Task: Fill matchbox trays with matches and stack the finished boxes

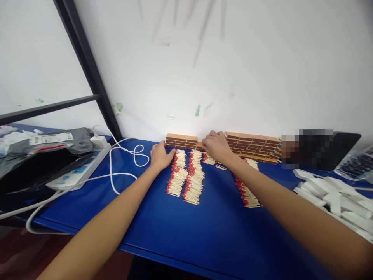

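Observation:
Against the wall, a short stack of matchboxes (181,140) stands on the blue table. My left hand (159,157) rests at its left end, thumb held apart and some fingertips hidden behind the stack. My right hand (216,146) is closed, its curled fingers on a low matchbox (200,146) at the stack's right end. Right of that hand runs a longer, taller matchbox stack (253,146). Red-tipped matches lie in front in rows: a left row (177,175), a second row (194,179), a small group (208,158) and a right row (247,190) partly behind my right forearm.
A white power strip (78,167) with looping white cables (128,149) and a grey plastic bag (67,144) are on the left. White folded pieces (338,194) pile up at right, near a dark tablet-like object (345,147). A black metal frame (84,58) rises at left.

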Available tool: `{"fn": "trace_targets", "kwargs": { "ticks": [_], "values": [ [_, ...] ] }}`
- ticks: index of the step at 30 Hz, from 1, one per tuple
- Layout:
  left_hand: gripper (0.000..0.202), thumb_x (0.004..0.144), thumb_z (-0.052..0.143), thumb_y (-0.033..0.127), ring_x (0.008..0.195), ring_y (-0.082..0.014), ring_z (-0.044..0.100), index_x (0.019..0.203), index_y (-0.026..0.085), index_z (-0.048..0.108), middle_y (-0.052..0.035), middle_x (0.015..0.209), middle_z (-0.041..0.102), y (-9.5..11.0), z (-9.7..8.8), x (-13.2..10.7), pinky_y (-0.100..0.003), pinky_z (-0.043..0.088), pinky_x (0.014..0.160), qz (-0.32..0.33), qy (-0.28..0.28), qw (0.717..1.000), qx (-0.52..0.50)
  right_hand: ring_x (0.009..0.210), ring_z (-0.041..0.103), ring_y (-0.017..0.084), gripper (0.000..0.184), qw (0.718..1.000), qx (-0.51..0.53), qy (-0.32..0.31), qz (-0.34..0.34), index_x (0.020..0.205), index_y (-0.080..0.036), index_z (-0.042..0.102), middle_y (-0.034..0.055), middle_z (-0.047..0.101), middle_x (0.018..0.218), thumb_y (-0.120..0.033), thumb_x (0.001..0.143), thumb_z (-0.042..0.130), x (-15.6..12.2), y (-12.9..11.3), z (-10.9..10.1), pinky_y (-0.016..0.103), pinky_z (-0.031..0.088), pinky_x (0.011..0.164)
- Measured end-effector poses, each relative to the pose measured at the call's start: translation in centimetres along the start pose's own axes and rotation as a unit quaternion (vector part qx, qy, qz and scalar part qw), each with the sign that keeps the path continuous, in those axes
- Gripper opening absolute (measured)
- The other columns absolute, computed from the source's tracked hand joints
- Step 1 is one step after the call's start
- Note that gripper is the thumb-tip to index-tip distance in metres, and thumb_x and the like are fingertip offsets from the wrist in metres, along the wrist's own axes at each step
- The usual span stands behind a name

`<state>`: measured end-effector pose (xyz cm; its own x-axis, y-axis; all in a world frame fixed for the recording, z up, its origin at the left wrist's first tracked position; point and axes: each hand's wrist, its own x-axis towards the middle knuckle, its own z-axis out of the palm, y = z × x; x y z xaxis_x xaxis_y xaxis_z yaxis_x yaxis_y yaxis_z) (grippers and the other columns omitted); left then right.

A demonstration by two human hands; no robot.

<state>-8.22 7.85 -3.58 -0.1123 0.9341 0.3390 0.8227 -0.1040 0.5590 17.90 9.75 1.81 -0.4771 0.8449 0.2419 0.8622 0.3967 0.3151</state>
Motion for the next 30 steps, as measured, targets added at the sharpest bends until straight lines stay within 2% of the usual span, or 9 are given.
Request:
{"fn": "trace_targets", "kwargs": {
  "ticks": [4, 8, 11, 14, 17, 22, 26, 29, 30],
  "values": [
    [0.049, 0.099, 0.07, 0.044, 0.145, -0.0397, 0.055, 0.14, 0.019, 0.062, -0.0173, 0.145, 0.071, 0.0, -0.1, 0.0, -0.052, 0.043, 0.119, 0.002, 0.0, 1.0, 0.0, 0.117, 0.055, 0.035, 0.034, 1.0, 0.008, 0.015, 0.002, 0.108, -0.011, 0.081, 0.0215, 0.081, 0.114, -0.022, 0.108, 0.049, 0.1, -0.3, 0.3, 0.047, 0.032, 0.088],
    [0.052, 0.098, 0.072, 0.043, 0.145, -0.0406, 0.055, 0.143, 0.02, 0.06, -0.0173, 0.145, 0.071, 0.0, 0.0, 0.0, -0.054, 0.043, 0.119, 0.001, 0.004, 1.0, -0.001, 0.116, 0.056, 0.035, 0.033, 0.999, 0.024, 0.034, 0.007, 0.104, -0.015, 0.082, 0.019, 0.081, 0.11, -0.026, 0.109, 0.051, 0.0, 0.1, 0.3, 0.046, 0.034, 0.09],
    [0.054, 0.096, 0.074, 0.042, 0.145, -0.0412, 0.055, 0.143, 0.02, 0.06, -0.0177, 0.145, 0.071, 0.2, 0.0, 0.1, -0.055, 0.044, 0.119, -0.004, 0.019, 1.0, -0.002, 0.111, 0.058, 0.034, 0.029, 0.988, 0.098, 0.115, 0.016, 0.093, -0.019, 0.08, 0.015, 0.081, 0.099, -0.027, 0.106, 0.056, -1.0, 1.4, 0.1, 0.046, 0.036, 0.091],
    [0.052, 0.096, 0.074, 0.038, 0.147, -0.041, 0.052, 0.143, 0.019, 0.06, -0.0186, 0.149, 0.067, 0.5, -0.2, 0.1, -0.055, 0.043, 0.12, -0.011, 0.053, 0.999, -0.008, 0.106, 0.059, 0.034, 0.025, 0.956, 0.174, 0.233, 0.048, 0.088, -0.021, 0.077, 0.0122, 0.079, 0.091, -0.032, 0.104, 0.061, -3.3, 3.4, -0.1, 0.047, 0.039, 0.089],
    [0.047, 0.098, 0.071, 0.033, 0.147, -0.0394, 0.051, 0.141, 0.018, 0.06, -0.0181, 0.15, 0.065, 1.0, -0.3, -0.1, -0.055, 0.042, 0.122, -0.006, 0.09, 0.996, -0.019, 0.098, 0.058, 0.034, 0.024, 0.935, 0.178, 0.285, 0.111, 0.085, -0.021, 0.076, 0.0115, 0.075, 0.083, -0.034, 0.102, 0.062, -5.9, 5.1, -0.3, 0.047, 0.041, 0.087],
    [0.034, 0.093, 0.072, 0.022, 0.135, -0.0386, 0.059, 0.127, 0.019, 0.066, -0.015, 0.135, 0.073, 1.4, -0.3, -0.5, -0.056, 0.046, 0.117, 0.08, 0.166, 0.981, -0.056, 0.099, 0.058, 0.035, 0.023, 0.95, 0.14, 0.261, 0.103, 0.088, -0.021, 0.076, 0.0123, 0.071, 0.086, -0.03, 0.102, 0.061, -7.8, 6.1, -0.3, 0.048, 0.043, 0.087],
    [0.027, 0.093, 0.071, 0.017, 0.125, -0.0359, 0.064, 0.119, 0.021, 0.068, -0.0123, 0.123, 0.077, 1.5, -0.3, -0.6, -0.054, 0.049, 0.112, 0.167, 0.18, 0.967, -0.073, 0.101, 0.059, 0.035, 0.02, 0.951, 0.144, 0.252, 0.105, 0.088, -0.022, 0.076, 0.0123, 0.072, 0.088, -0.03, 0.1, 0.063, -8.1, 6.5, -0.9, 0.049, 0.044, 0.089],
    [0.022, 0.093, 0.069, 0.015, 0.117, -0.0335, 0.067, 0.114, 0.022, 0.069, -0.0097, 0.114, 0.078, 1.8, -0.5, -0.7, -0.052, 0.052, 0.107, 0.214, 0.188, 0.955, -0.084, 0.092, 0.061, 0.03, 0.02, 0.94, 0.195, 0.244, 0.136, 0.088, -0.022, 0.077, 0.0107, 0.073, 0.087, -0.033, 0.099, 0.065, -9.8, 8.2, -2.4, 0.043, 0.046, 0.084],
    [0.021, 0.093, 0.069, 0.014, 0.113, -0.0328, 0.068, 0.112, 0.022, 0.069, -0.0088, 0.11, 0.078, 2.0, -0.6, -0.8, -0.051, 0.053, 0.105, 0.226, 0.187, 0.952, -0.087, 0.085, 0.062, 0.026, 0.02, 0.936, 0.22, 0.225, 0.161, 0.09, -0.021, 0.078, 0.0093, 0.074, 0.086, -0.036, 0.098, 0.067, -10.8, 9.1, -2.9, 0.04, 0.045, 0.08]
  ]
}}
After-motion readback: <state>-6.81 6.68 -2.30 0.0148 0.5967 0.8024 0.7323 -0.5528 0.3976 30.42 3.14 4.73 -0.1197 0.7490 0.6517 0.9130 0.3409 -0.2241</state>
